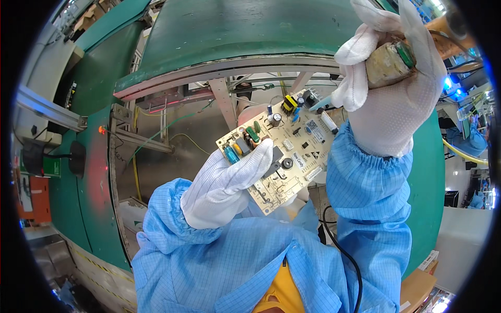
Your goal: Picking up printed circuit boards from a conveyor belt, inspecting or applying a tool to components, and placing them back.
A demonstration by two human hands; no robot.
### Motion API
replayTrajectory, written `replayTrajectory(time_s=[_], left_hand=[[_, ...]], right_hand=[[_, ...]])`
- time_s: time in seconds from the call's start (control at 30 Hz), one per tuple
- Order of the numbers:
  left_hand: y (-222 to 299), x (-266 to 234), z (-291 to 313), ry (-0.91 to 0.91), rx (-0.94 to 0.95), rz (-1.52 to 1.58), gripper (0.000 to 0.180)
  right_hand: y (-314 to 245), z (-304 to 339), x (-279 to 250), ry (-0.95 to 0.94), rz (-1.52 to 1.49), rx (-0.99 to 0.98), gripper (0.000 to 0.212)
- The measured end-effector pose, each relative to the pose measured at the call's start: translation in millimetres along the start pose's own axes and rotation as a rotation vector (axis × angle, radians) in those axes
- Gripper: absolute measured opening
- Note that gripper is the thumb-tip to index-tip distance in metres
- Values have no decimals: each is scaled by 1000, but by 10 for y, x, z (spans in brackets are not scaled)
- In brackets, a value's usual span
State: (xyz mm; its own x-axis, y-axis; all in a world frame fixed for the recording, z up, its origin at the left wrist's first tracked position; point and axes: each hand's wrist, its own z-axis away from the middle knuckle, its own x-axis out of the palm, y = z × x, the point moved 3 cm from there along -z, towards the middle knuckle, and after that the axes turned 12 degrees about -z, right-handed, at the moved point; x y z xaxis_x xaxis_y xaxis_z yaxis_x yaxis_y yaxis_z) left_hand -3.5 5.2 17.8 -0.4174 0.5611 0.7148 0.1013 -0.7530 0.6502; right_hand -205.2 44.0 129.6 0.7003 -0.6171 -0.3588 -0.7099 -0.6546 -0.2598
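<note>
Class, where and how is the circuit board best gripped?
Likely by the lower corner of the circuit board, pinching its thin edge from the wearer's side. Parts there look low and sparse, whereas taller ones, such as the yellow-and-black component, crowd the upper edge. The left hand covers part of the left edge.

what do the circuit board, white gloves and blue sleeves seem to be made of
Circuit board: probably rigid laminate, smooth tan, flat and straight-edged. White gloves: likely knit fabric, matte, visibly dotted texture. Blue sleeves: apparently thin woven cloth, wrinkled, finely gridded.
</note>
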Motion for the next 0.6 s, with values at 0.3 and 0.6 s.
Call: replayTrajectory(time_s=[0.3, 0.6], left_hand=[[-46, -166, 64, 43, 199, -317, 46], [-41, -98, 92, 122, 150, -367, 47]], right_hand=[[-58, 18, 9, -3, 43, 45, 38], [-56, 33, 14, -6, 87, 88, 38]])
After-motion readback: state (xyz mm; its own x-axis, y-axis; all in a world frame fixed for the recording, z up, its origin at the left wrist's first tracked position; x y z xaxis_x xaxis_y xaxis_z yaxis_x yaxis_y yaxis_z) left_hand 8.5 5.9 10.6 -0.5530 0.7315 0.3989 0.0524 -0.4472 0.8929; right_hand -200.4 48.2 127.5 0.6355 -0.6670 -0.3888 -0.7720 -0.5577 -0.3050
